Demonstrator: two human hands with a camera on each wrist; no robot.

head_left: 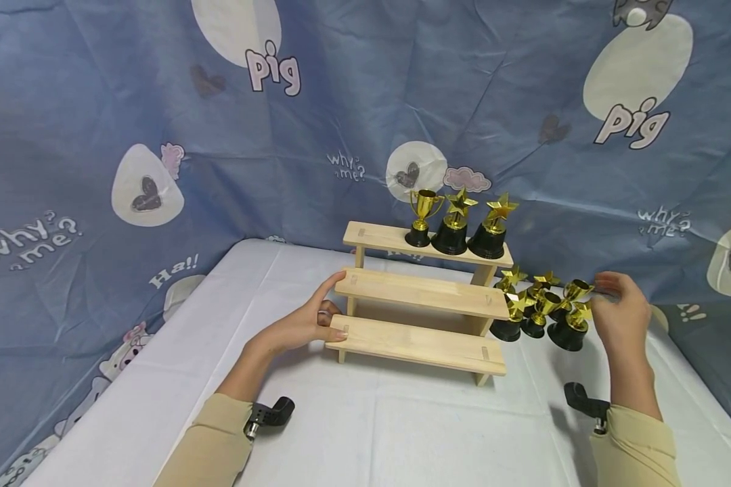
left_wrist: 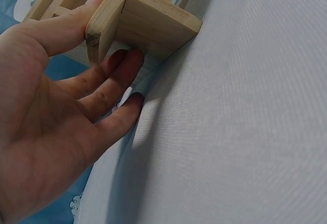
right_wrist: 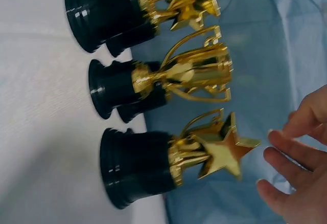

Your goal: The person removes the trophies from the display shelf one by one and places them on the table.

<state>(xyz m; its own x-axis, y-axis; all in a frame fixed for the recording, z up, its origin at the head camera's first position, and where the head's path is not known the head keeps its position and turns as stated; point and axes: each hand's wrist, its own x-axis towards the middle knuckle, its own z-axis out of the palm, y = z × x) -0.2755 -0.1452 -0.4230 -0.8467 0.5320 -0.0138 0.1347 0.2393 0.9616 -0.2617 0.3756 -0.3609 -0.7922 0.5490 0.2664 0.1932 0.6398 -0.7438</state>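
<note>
A three-tier wooden display stand (head_left: 414, 345) stands on the white table. My left hand (head_left: 295, 328) grips its left end, thumb on the bottom board; in the left wrist view the other fingers (left_wrist: 110, 88) curl below and beside the board. Along the top tier are a gold cup trophy (head_left: 418, 237) and two star trophies (head_left: 449, 237). To the right of the stand, several more black-based trophies cluster. My right hand (head_left: 624, 314) hovers beside them, nearest a star trophy (right_wrist: 138, 162); in the right wrist view its loosely bent fingers are apart from the star.
A cup trophy (right_wrist: 115, 86) stands next to the nearest star trophy, with others behind. The white tablecloth (head_left: 426, 433) reaches back to a blue printed curtain (head_left: 353, 101). The middle and bottom boards carry nothing.
</note>
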